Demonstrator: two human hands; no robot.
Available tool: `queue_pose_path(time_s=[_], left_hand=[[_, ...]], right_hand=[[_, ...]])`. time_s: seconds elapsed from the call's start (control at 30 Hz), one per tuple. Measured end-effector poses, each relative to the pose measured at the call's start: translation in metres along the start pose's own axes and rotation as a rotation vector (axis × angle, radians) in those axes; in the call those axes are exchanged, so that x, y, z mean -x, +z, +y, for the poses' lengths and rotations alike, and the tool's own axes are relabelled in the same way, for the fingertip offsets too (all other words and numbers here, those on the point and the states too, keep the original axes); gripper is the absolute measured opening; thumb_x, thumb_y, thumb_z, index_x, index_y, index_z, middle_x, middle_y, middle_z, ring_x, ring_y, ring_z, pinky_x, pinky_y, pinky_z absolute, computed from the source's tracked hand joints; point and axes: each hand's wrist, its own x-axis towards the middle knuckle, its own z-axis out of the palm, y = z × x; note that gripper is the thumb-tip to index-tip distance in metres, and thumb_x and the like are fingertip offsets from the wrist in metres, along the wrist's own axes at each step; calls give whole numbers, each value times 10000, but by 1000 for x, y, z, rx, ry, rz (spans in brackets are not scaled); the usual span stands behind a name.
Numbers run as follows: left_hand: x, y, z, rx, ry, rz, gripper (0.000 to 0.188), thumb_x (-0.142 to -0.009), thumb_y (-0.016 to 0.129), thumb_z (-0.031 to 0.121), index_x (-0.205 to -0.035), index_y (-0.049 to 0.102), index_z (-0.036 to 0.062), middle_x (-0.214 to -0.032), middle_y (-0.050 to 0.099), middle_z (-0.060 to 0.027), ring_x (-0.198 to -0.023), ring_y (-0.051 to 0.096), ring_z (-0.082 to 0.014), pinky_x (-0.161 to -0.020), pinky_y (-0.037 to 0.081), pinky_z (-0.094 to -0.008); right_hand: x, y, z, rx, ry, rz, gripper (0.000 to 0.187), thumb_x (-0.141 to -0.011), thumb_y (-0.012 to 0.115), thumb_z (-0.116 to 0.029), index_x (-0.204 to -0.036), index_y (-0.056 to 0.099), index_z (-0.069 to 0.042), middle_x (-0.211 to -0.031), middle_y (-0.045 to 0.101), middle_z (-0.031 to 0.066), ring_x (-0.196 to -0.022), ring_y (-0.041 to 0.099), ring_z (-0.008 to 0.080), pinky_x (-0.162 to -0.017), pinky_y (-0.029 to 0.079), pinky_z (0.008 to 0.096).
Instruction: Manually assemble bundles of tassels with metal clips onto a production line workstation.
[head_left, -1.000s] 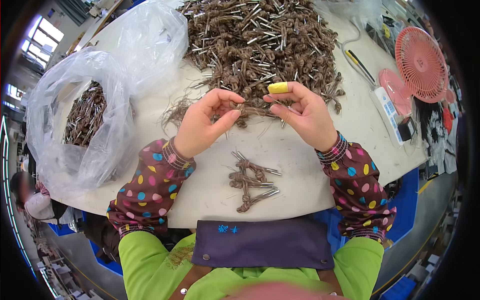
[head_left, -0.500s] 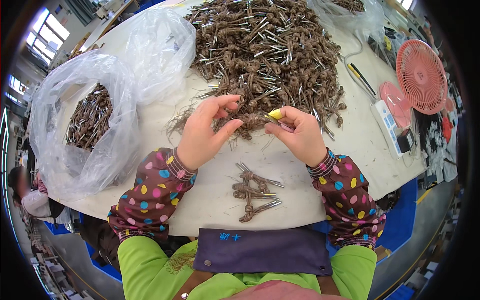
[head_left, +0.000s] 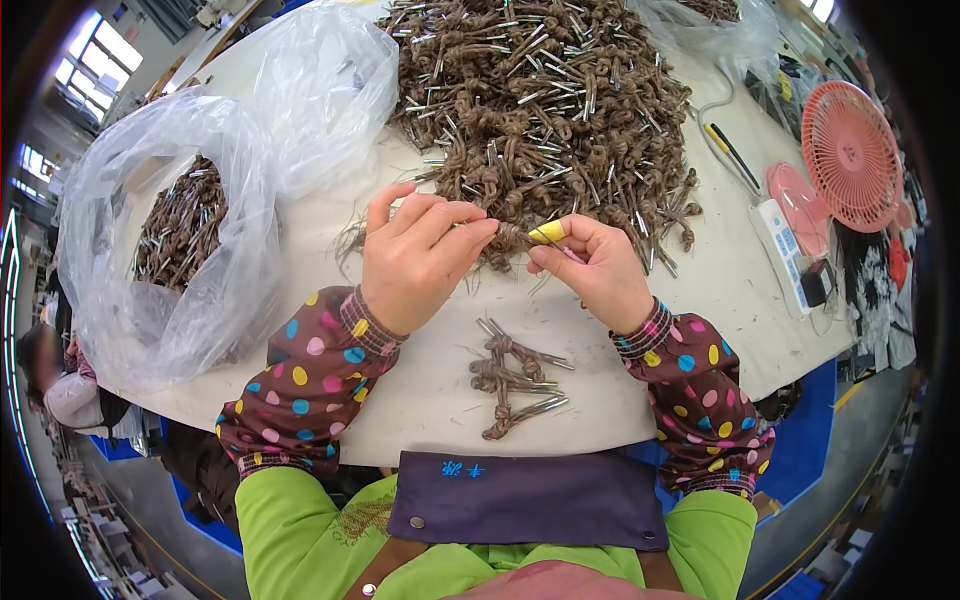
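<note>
My left hand (head_left: 425, 255) is closed in a pinch, thumb and forefinger meeting at a brown knotted cord (head_left: 512, 240). Facing it, my right hand (head_left: 598, 268) is also pinched, with yellow tape round the forefinger tip. A slim dark metal piece (head_left: 570, 253) shows between its finger and thumb; its kind cannot be made out. Right behind both hands rises a big heap of brown knotted cords (head_left: 540, 120) with silver metal tips. Several more knotted cords (head_left: 515, 372) lie in a small group nearer me, below the hands.
At the left stands an open clear plastic bag (head_left: 105, 300) holding more cords, with another plastic bag (head_left: 325, 90) behind it. A pink fan (head_left: 850, 155), a white power strip (head_left: 780, 255) and a yellow-black pen-like tool (head_left: 730, 155) are at the right.
My left fingers have closed from an open curve into a pinch and moved right, toward the right hand. The right hand has barely moved. The view has shifted slightly.
</note>
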Motion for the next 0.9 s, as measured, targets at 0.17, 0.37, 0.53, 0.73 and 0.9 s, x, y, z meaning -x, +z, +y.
queue_pose_path(time_s=[0.17, 0.37, 0.53, 0.73, 0.9], left_hand=[[7, 12, 3, 408, -271, -41, 91, -804, 629, 31, -879, 584, 57, -786, 638, -15, -739, 646, -197, -803, 499, -384], [7, 6, 11, 743, -560, -175, 39, -872, 548, 1, -910, 546, -3, -779, 632, -82, -719, 645, -117, -655, 500, -242], [6, 5, 10, 646, -484, -216, 56, -861, 561, 1, -916, 553, -4, -766, 621, -83, -706, 641, -148, -642, 488, -251], [5, 7, 13, 582, -421, -199, 72, -845, 576, 1, -915, 561, -1, -764, 616, -92, -699, 634, -177, -631, 481, -263], [7, 7, 14, 546, -387, -203, 72, -840, 581, 0, -910, 563, 0, -765, 614, -94, -695, 630, -181, -629, 481, -263]], right_hand=[[0, 3, -1, -163, 88, -76, 180, -856, 647, -120, -965, 594, 15, -841, 667, 54, -777, 588, 53, -682, 446, 187], [1, 6, 4, 342, -214, 170, 281, -847, 664, -244, -978, 578, -10, -887, 651, 66, -739, 628, 125, -663, 472, 232], [4, 3, -10, 694, -505, 373, 313, -816, 669, -341, -910, 576, -57, -809, 584, 50, -654, 616, 202, -537, 473, 282], [5, 8, -12, 1014, -649, 321, 222, -794, 671, -294, -774, 537, -118, -717, 507, 7, -544, 556, 195, -455, 424, 300], [7, 10, -19, 1117, -697, 311, 212, -757, 721, -242, -777, 578, -86, -703, 536, 23, -533, 548, 206, -467, 420, 301]])
